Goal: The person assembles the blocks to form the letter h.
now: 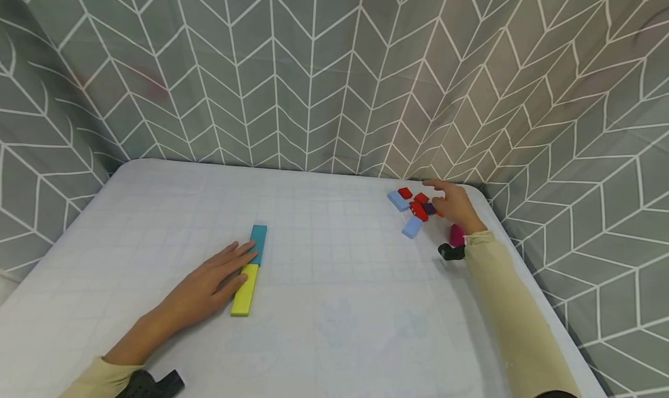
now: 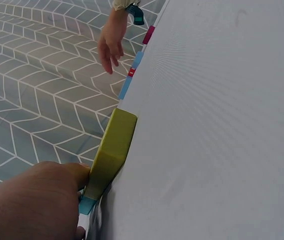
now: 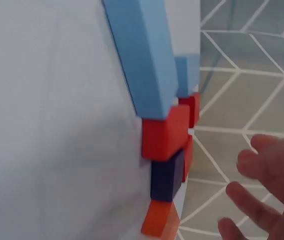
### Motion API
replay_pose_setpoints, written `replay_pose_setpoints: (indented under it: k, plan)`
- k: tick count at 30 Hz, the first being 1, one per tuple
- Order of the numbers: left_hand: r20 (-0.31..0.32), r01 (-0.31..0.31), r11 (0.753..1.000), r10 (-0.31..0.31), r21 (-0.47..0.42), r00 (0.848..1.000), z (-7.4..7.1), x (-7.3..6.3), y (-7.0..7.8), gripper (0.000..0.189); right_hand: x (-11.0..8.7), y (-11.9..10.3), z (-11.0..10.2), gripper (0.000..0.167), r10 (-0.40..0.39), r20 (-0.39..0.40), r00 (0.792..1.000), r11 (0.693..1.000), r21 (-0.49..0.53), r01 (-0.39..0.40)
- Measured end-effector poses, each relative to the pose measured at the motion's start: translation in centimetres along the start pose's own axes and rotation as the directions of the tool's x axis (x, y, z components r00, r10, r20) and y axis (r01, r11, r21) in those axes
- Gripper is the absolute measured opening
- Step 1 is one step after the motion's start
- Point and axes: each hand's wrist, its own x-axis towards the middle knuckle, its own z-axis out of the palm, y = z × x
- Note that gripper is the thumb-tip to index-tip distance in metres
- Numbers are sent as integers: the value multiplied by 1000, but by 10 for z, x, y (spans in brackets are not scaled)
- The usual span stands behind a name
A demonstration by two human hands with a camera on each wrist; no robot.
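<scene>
left hand (image 1: 206,282): fingers nearly straight, resting on teal block (image 1: 259,234) and yellow block (image 1: 243,298), lying end to end.
pair risk: uneven finger pressure could skew the join.
right hand (image 1: 457,206): loosely spread, grasping nothing, beside the small blocks.
cluster risk: red block (image 3: 164,140), purple block (image 3: 166,177), orange block (image 3: 157,219) sit close; a low fingertip could scatter them.
magenta block (image 1: 457,235): near right wrist; a dropped wrist could knock it.

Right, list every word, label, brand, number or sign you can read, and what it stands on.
None can be read.
Red block: pale marks, too small and blurred to tell if they are writing.
Yellow block and teal block: no lettering on the faces that show.
Patterned curtain: white lines only, no text.
</scene>
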Motion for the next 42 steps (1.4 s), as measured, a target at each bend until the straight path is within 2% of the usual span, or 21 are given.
replay_pose_setpoints:
  k: [6,9,13,21,23,25,30,35,42]
  plan:
    - [-4,-4,1000,4,-1,1000,1,-1,-1,53,10,-11,13,54,-48,136,990,999,-8,50]
    - [-9,-10,1000,9,-4,1000,1,-1,-1,52,15,-15,21,59,-106,199,974,994,-13,111]
    - [-9,-9,1000,9,-5,1000,1,-1,-2,52,20,-19,28,64,-187,245,951,979,-37,202]
    - [-1,-4,1000,4,-2,1000,2,-3,-3,53,25,-32,35,69,-153,322,934,971,-129,203]
    - [-2,-2,1000,2,1,1000,2,-3,-2,53,26,-35,34,66,-156,332,930,966,-146,214]
    - [-5,-3,1000,3,5,1000,1,-3,-2,53,27,-35,33,62,-155,334,930,963,-158,217]
    - [-12,-10,1000,10,12,1000,2,0,-1,53,29,-32,30,60,-147,278,949,965,-169,199]
    - [-9,-9,1000,9,17,1000,3,-2,-2,53,27,-30,32,59,-139,234,962,981,-102,166]
    - [-9,-11,1000,11,21,1000,1,-3,-2,53,25,-43,35,55,-162,149,975,985,-30,168]
